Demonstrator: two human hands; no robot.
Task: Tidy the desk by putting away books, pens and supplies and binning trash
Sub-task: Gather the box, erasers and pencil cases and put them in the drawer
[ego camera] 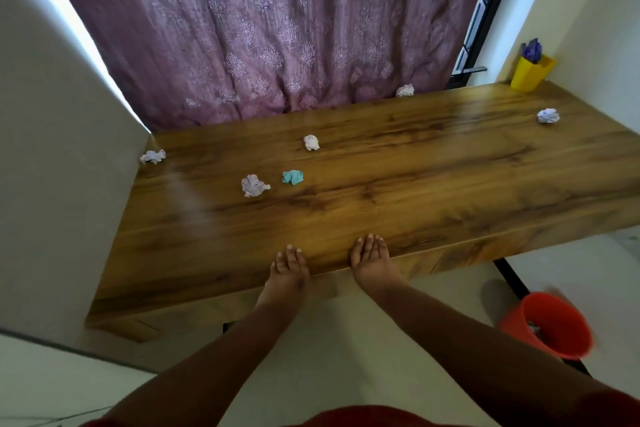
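Several crumpled paper balls lie scattered on the wooden desk: a white one and a teal one left of the middle, a white one behind them, one at the far left edge, one by the curtain and one at the far right. My left hand and my right hand rest side by side at the desk's front edge, fingers straight, holding nothing. A yellow pen holder with purple pens stands in the back right corner.
A red bin stands on the floor to the right, below the desk's front edge. A purple patterned curtain hangs behind the desk. A white wall closes off the left side, another the right.
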